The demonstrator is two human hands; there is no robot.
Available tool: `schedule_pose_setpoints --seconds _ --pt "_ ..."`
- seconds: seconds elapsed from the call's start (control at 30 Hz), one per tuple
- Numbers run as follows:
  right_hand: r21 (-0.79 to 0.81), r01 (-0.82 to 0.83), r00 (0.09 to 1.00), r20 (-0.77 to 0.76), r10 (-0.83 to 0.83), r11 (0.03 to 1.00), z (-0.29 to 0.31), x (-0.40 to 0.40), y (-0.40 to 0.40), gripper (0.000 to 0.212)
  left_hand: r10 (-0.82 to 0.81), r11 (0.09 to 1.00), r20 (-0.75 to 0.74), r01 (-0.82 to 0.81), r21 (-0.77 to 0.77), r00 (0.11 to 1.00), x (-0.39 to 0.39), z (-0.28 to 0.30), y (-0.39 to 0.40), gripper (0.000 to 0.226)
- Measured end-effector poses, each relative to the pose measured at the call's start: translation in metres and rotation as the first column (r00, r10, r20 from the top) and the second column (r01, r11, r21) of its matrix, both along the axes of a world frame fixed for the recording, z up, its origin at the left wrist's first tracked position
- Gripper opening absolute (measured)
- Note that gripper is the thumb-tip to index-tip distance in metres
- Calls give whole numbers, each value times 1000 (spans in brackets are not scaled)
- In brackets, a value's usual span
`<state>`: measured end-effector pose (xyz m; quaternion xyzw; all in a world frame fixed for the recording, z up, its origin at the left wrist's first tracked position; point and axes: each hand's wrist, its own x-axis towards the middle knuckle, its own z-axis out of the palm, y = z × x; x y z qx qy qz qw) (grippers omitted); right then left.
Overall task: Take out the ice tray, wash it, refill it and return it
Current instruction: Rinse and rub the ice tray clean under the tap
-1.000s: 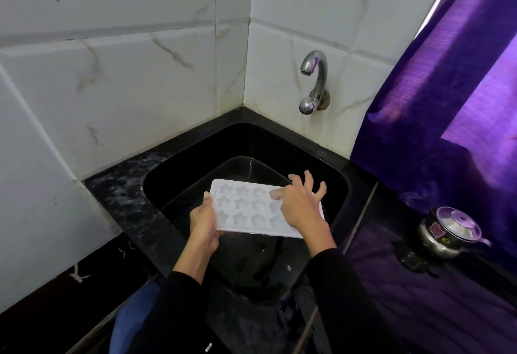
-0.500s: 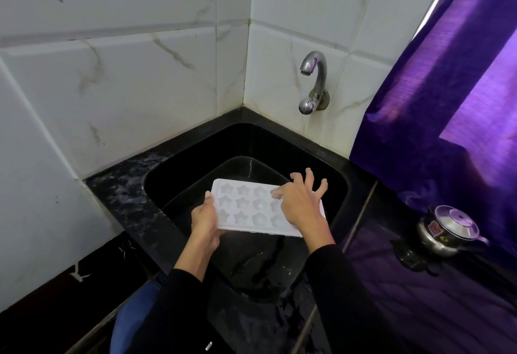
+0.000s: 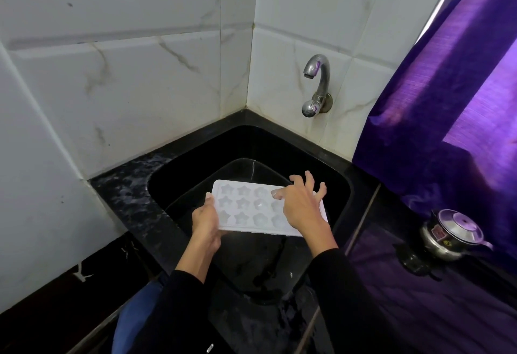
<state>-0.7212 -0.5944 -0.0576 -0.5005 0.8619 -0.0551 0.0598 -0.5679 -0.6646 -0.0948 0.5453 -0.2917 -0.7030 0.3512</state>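
A white ice tray [image 3: 246, 208] with star-shaped cells is held level over the black sink [image 3: 179, 169], above a black tub [image 3: 246, 166] that sits in it. My left hand [image 3: 205, 220] grips the tray's left end, thumb on its top edge. My right hand [image 3: 300, 205] lies on the tray's right half with fingers spread, the thumb pressing into a cell. That hand covers the right end of the tray. The steel tap [image 3: 316, 85] on the right wall shows no water running.
White marble-look tiles form the corner behind the sink. A wet black counter [image 3: 126, 194] rims the sink. A purple curtain [image 3: 447, 102] hangs at the right, above a small steel lidded pot [image 3: 453, 234] on the dark counter.
The tray and both hands stay in nearly the same place over the sink. My right hand's fingers shift slightly across the cells.
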Motion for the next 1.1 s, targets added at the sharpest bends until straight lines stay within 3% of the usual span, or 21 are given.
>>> schedule_pose_setpoints --seconds 0.3,0.5,1.1 --pt "-96 -7 996 84 15 995 11 2 -6 57 -15 1000 16 15 -6 1000 -1 1 1 38" --pt "-30 -60 991 117 63 998 6 12 -14 65 -18 1000 18 18 -13 1000 -3 3 2 37" --pt "6 -110 994 21 110 994 0 18 -20 63 -12 999 20 13 -43 1000 -1 2 2 36"
